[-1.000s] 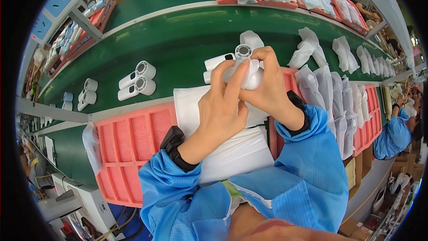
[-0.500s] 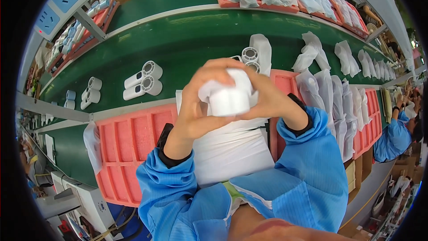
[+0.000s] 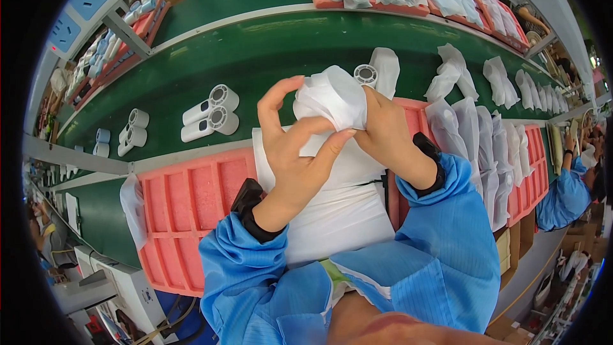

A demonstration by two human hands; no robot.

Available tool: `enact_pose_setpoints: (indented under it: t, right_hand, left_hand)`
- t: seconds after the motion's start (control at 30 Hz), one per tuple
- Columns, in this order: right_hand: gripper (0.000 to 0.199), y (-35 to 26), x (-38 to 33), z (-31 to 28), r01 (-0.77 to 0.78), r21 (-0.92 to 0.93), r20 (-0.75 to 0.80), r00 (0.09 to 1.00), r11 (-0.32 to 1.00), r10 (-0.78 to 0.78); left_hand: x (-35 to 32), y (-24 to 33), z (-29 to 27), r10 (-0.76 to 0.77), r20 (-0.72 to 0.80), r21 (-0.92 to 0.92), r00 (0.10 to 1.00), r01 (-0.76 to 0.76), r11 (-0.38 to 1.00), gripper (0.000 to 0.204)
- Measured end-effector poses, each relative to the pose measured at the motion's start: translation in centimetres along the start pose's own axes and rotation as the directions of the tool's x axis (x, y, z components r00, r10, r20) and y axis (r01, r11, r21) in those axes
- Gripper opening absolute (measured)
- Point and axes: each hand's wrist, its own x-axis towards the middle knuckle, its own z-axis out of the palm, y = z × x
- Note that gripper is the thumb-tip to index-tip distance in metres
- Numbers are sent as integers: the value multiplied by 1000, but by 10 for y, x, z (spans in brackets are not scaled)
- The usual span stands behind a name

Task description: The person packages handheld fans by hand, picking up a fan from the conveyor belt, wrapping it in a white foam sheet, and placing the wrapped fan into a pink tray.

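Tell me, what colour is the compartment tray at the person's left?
Pink, seen in the head view: tray.

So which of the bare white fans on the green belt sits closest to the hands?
The single fan just above the right hand, round grille facing up, beside a bagged one. The paired fans lie on their sides further left of the left hand.

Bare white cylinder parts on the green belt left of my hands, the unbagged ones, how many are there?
6: two cylinders lying nearest the left hand, two further left, two near the belt's left end. More may be hidden.
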Motion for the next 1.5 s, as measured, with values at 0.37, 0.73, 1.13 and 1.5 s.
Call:
enact_pose_setpoints:
  t: [0.37,0.73,1.13,1.5]
  right_hand:
    - [50,-6,3,-24,-317,372,357,916,873,181]
    - [40,56,10,-63,-347,480,427,895,806,132]
    - [38,195,1,0,-599,-589,-273,780,543,564]
    - [70,199,36,30,-355,-237,242,880,904,409]
  left_hand:
    - [2,-5,-10,-85,-15,192,996,86,978,20]
    - [9,-34,-10,-520,-37,-346,853,477,808,17]
    - [-62,-39,59,-206,527,464,824,-75,883,29]
    - [-61,-40,53,-397,461,268,793,302,915,17]
